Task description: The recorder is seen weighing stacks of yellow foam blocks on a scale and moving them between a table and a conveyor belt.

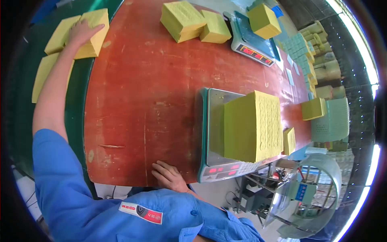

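Note:
My left arm stretches out to the far left. My left hand (80,33) lies over the top of a yellow paper stack (93,30), its thumb spread to the right. Two more yellow stacks touch or stand close to it: one block (61,36) just left, another (45,72) nearer me, partly behind my forearm. They all rest on a dark green surface (78,94). At the near edge of the red table (133,101), my right hand (170,176) rests with fingers extended, holding nothing. A large yellow stack (254,127) with stamped ring patterns sits on a scale (213,121) to its right.
Two yellow stacks (183,20) stand at the table's far side, beside a second scale (252,38) bearing a yellow block (264,21). A small yellow block (289,141) is right of the near scale. A round fan (310,193) stands at lower right, near a pale green crate (332,121).

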Demonstrator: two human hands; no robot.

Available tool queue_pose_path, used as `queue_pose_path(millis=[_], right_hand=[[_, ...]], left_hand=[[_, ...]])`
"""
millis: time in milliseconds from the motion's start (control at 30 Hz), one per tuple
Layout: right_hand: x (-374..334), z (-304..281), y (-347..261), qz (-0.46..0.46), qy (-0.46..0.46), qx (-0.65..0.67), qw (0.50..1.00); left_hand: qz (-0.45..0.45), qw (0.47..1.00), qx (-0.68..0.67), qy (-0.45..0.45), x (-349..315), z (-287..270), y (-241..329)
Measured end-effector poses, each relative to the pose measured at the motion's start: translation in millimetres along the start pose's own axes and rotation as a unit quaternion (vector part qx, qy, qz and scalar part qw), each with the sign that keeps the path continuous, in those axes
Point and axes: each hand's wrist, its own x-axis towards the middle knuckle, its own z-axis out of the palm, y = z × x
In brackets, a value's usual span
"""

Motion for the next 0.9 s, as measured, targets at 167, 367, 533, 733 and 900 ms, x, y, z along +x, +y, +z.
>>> queue_pose_path(millis=[167, 367, 533, 733, 900], right_hand=[[9, -3, -10, 0.015, -0.024, -0.029, 0.999], [12, -2, -14, 0.015, -0.002, -0.04, 0.999], [9, -1, -9, 0.003, 0.024, -0.03, 0.999], [3, -8, 3, -0.014, 0.062, 0.121, 0.991], [-37, -16, 24, 0.024, -0.081, 0.412, 0.907]], left_hand=[[0.02, 0.999, -0.023, 0.009, -1, 20, -8], [0.076, 0.995, -0.034, 0.054, -47, 20, 9], [0.264, 0.956, -0.126, 0.019, -155, 1, 60], [0.493, 0.848, -0.165, -0.1, -318, -72, 101], [0.531, 0.829, 0.08, -0.157, -381, -139, 120]])
